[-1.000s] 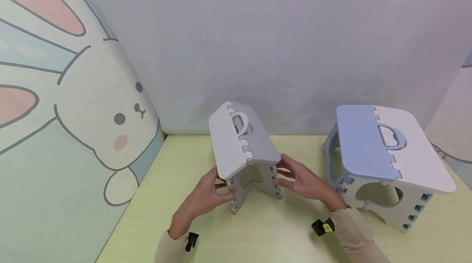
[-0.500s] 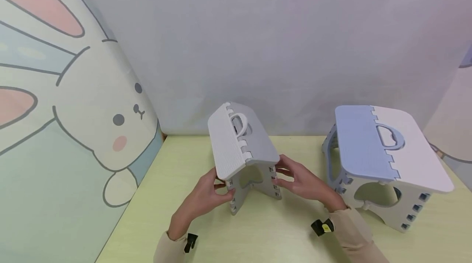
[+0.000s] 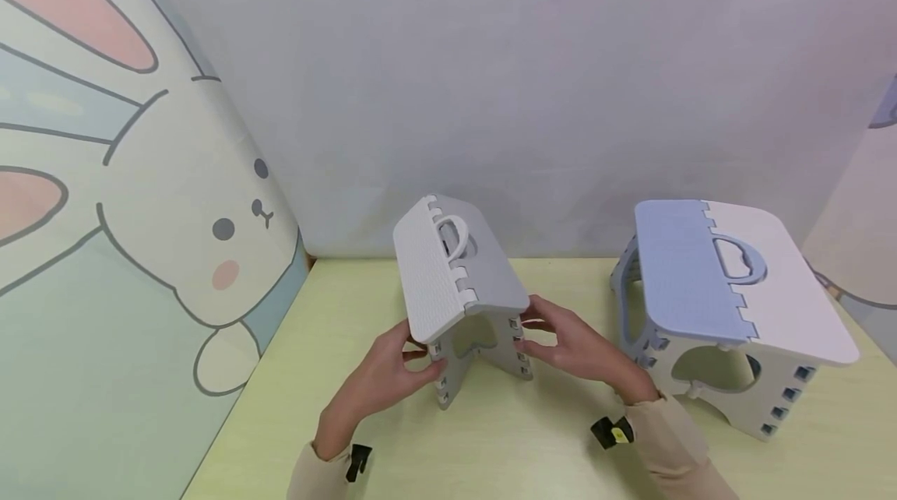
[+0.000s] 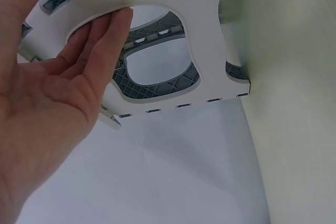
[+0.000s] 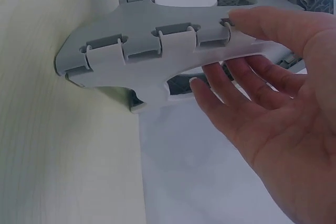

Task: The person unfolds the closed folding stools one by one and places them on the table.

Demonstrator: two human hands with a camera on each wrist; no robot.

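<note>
A grey and off-white folding stool (image 3: 430, 270) stands part-folded in the head view, its top peaked like a roof and its loop handle (image 3: 459, 238) sticking up at the ridge. On its left side my left hand (image 3: 385, 371) grips the leg panel, thumb on the front hinge edge. In the left wrist view the fingers of that hand (image 4: 63, 77) hook into the opening of the leg panel (image 4: 202, 40). My right hand (image 3: 571, 340) holds the opposite leg panel (image 5: 142, 45), thumb along the hinged edge and fingertips at its opening.
To the right stands a larger blue and white folding stool (image 3: 694, 274), unfolded with a flat top, close to my right forearm. Both stools are on a pale yellow-green tabletop (image 3: 490, 445). A grey wall (image 3: 490, 95) rises behind, and a rabbit-print panel (image 3: 161, 212) borders the left.
The whole head view shifts slightly left. Both hands keep their grip on the grey stool, and its fold looks about the same.
</note>
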